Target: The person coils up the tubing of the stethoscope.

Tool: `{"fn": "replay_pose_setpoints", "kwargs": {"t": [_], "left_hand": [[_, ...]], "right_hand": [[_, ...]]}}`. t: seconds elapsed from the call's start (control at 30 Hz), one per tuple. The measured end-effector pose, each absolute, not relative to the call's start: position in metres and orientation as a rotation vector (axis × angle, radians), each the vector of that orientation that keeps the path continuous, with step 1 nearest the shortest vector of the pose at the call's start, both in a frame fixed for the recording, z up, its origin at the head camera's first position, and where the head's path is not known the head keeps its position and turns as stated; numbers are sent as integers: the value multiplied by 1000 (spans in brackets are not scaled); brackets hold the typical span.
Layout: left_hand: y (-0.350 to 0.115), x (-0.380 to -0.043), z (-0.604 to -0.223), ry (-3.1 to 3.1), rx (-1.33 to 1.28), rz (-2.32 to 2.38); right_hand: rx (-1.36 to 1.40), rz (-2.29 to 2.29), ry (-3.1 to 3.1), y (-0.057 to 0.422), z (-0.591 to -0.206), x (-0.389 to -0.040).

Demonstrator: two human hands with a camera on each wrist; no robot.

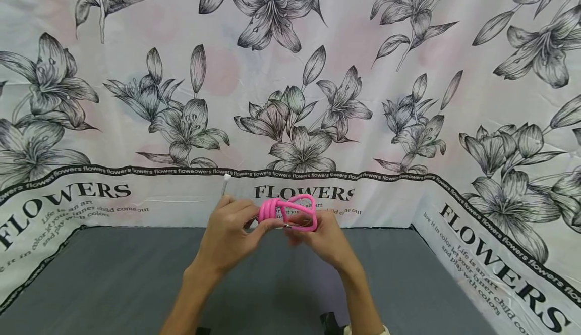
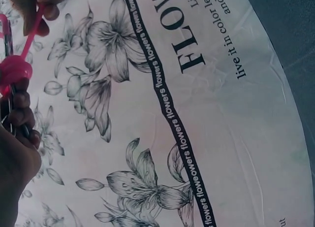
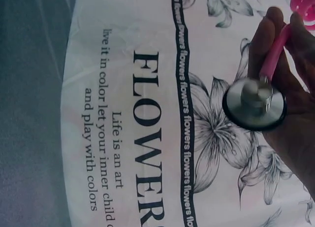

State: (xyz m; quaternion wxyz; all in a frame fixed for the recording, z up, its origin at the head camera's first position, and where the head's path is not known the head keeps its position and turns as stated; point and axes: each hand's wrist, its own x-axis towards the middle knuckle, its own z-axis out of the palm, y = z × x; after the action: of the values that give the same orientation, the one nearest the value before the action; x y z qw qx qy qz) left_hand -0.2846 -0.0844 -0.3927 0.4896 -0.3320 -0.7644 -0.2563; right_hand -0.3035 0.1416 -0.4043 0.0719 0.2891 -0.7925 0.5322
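A stethoscope with pink tubing (image 1: 269,210) is held up in front of me, above the grey surface. Its tubing is wound in several tight coils, and a loop sticks out to the right. My left hand (image 1: 229,234) grips the coiled bundle and the metal ear tubes; a white ear tip (image 1: 227,177) pokes up above that hand. The fingers of my right hand (image 1: 330,239) pinch the tubing right of the coils. In the right wrist view, the round metal chest piece (image 3: 251,106) hangs from the pink tube beside my right palm.
A grey tabletop (image 1: 127,274) spreads below both hands. White cloth (image 1: 363,143) printed with flowers and lettering rises behind it and along both sides. Dark straps (image 1: 330,322) show by the wrists at the bottom edge.
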Motion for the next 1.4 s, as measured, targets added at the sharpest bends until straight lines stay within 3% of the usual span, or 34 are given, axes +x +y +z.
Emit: {"fn": "replay_pose_setpoints", "kwargs": {"t": [0.33,0.5,0.8,1.03,1.4], "left_hand": [[-82,-285,-396,-1873,-608,-585],[-82,-287,-397,-1874,-513,-510],[-79,-286,-398,-1908,-514,-371],[-78,-286,-398,-1942,-527,-297],[-77,-283,-396,-2077,-712,-281]], "right_hand": [[1194,1799,-2371,135,-406,-299],[1275,1632,-2450,125,-400,-291],[1229,1116,-2439,116,-380,-267],[1004,602,-2323,115,-373,-253],[856,576,-1899,120,-369,-264]]}}
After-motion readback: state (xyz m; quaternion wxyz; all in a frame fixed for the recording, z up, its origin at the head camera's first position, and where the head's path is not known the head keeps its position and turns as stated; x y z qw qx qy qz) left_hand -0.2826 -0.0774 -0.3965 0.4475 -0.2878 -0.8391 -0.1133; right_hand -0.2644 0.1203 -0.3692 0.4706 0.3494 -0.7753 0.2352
